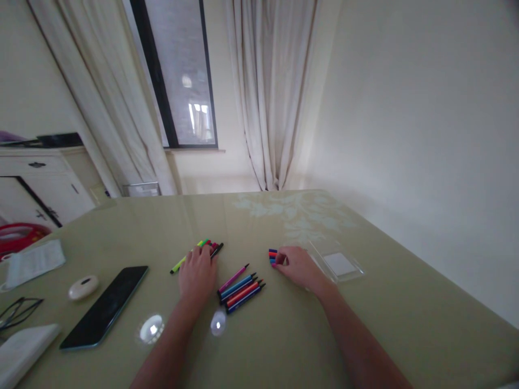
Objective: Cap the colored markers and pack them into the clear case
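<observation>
My left hand [198, 271] is over a loose bunch of felt-tip pens, its fingers bent onto a black pen [218, 250]. A yellow-green pen [177, 266] pokes out to its left, with green and red ones behind; the fingers partly hide the bunch. Between my hands lie several uncapped pens side by side: a pink one [233, 279], blue ones, an orange-red one [245, 293] and a dark blue one [245, 299]. My right hand [298, 266] pinches a small pink cap [274, 265] at the near end of a row of blue and red caps [272, 254].
A clear plastic case [340, 265] with a white label lies right of my right hand. Leftward on the table [284, 346] are a phone [106, 308], a round cream case [83, 287], glasses [20, 312], a white object [28, 354] and a face mask [35, 263].
</observation>
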`<action>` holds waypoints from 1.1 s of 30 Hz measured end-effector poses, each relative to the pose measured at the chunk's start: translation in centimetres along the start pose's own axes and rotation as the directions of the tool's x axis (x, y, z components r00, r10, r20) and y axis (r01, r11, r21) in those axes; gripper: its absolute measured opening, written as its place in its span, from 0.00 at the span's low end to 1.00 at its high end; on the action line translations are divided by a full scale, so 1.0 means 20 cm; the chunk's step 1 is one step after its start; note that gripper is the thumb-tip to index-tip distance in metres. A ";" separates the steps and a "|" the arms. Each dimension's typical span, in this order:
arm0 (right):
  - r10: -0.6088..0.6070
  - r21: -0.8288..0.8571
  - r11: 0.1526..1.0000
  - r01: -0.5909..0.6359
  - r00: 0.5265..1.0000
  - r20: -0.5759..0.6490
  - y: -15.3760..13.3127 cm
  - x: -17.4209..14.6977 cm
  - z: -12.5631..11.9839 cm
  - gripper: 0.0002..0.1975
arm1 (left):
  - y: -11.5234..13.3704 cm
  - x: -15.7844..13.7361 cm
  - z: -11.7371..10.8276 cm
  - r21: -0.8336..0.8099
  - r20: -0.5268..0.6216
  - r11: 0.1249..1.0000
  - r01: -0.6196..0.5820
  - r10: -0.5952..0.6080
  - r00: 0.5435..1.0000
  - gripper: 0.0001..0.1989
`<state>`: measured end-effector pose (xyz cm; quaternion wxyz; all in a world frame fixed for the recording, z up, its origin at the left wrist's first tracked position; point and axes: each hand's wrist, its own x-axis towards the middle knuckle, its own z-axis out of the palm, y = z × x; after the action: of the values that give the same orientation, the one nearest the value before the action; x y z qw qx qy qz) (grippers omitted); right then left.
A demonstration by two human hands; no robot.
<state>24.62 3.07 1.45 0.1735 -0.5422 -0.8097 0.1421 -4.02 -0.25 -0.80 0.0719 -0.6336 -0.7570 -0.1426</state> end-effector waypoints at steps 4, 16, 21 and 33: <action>0.017 -0.007 1.000 -0.017 1.000 -0.019 -0.01 0.02 0.03 0.03 | -0.04 0.01 0.01 0.045 0.053 0.998 0.050 -0.052 0.997 0.13; -0.114 0.130 0.981 0.145 0.969 -0.220 -0.09 0.03 0.08 0.15 | 0.12 -0.02 0.04 -0.300 -0.050 0.889 -0.348 0.349 0.936 0.05; -0.331 0.190 0.906 0.378 0.913 -0.239 -0.17 0.01 0.13 0.08 | 0.18 -0.07 0.04 -0.312 -0.174 0.798 -0.516 0.486 0.857 0.06; -0.415 0.208 0.870 0.447 0.892 -0.180 -0.22 -0.01 0.13 0.05 | 0.28 -0.14 -0.10 -0.202 0.161 0.903 -0.379 0.412 0.897 0.16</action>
<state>19.92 1.18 0.98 0.3184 -0.3301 -0.8736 0.1626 1.87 -2.58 1.02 -0.0296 -0.7893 -0.6008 -0.1231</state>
